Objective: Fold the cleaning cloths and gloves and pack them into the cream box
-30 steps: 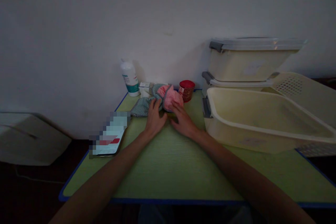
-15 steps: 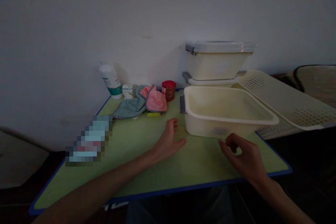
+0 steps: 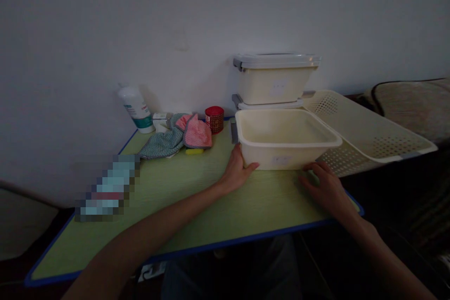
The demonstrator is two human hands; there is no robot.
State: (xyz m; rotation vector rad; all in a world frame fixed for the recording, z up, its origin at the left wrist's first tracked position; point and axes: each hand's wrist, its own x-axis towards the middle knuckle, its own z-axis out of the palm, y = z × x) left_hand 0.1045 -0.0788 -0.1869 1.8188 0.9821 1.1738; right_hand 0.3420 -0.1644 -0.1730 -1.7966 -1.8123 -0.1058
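Note:
A cream plastic storage box (image 3: 281,155) without a lid stands on the green table (image 3: 197,218), right of the middle. My left hand (image 3: 237,171) grips its front left corner, fingers along the left side below the grey latch and thumb against the front. Around the lower front right corner, my right hand (image 3: 321,185) has its fingers bent against the box, with the thumb low near the front. The box's inside shows only in part, and I see nothing in it.
Lidded boxes (image 3: 277,85) are stacked behind, and a perforated basket (image 3: 365,126) is at the right. Leftwards are a red tin (image 3: 214,121), a pink and grey cloth (image 3: 197,132), a yellow object (image 3: 194,151), a white bottle (image 3: 136,108) and a phone (image 3: 108,187).
Both hands have left the cloth and moved right to the open box, now touching its front corners. The view has turned right. The cloth lies where it was.

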